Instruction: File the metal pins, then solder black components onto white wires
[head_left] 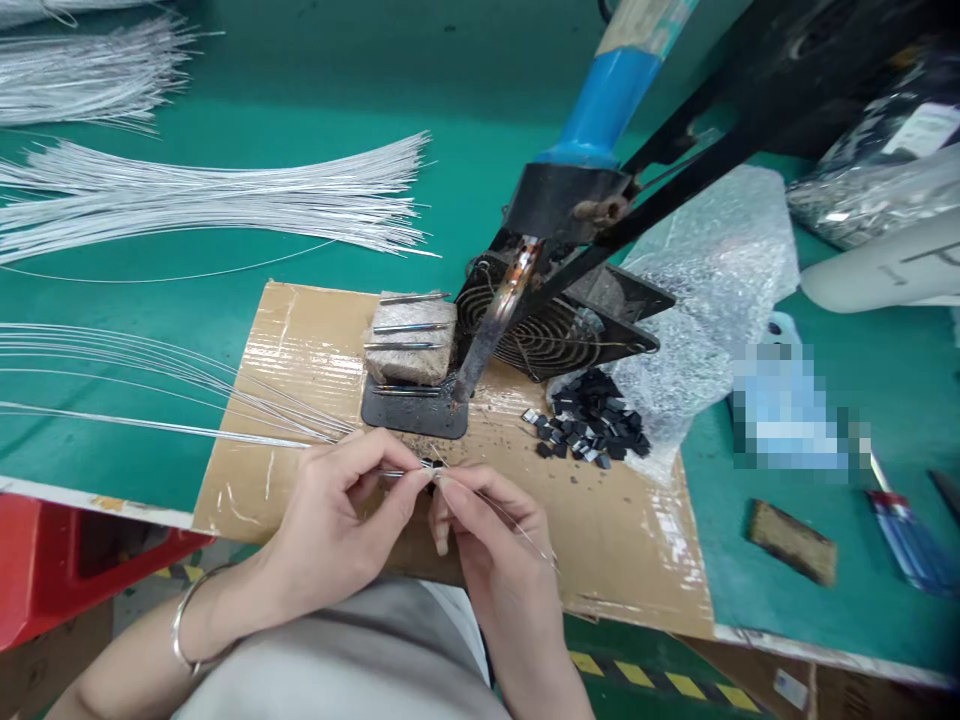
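Note:
My left hand (352, 510) pinches a thin metal piece between thumb and fingertips over the cardboard's front part. Against it, my right hand (495, 540) is closed on a thin wire (510, 518) that runs back across its fingers. The fingertips of both hands nearly meet, with a small dark piece between them, partly hidden. Just behind them, slim metal rods (409, 328) lie on a fibrous block (411, 355) on a black plate (416, 415). Thin white wires (277, 405) reach in from the left, ending near my left hand.
A blue-handled iron (517, 280) slants down on a black arm over a fan (540, 330). Small black pieces (592, 420) are heaped on the cardboard (630, 540) beside bubble wrap (720, 260). Wire bundles (225, 195) lie back left; a screwdriver (907, 540) is at right.

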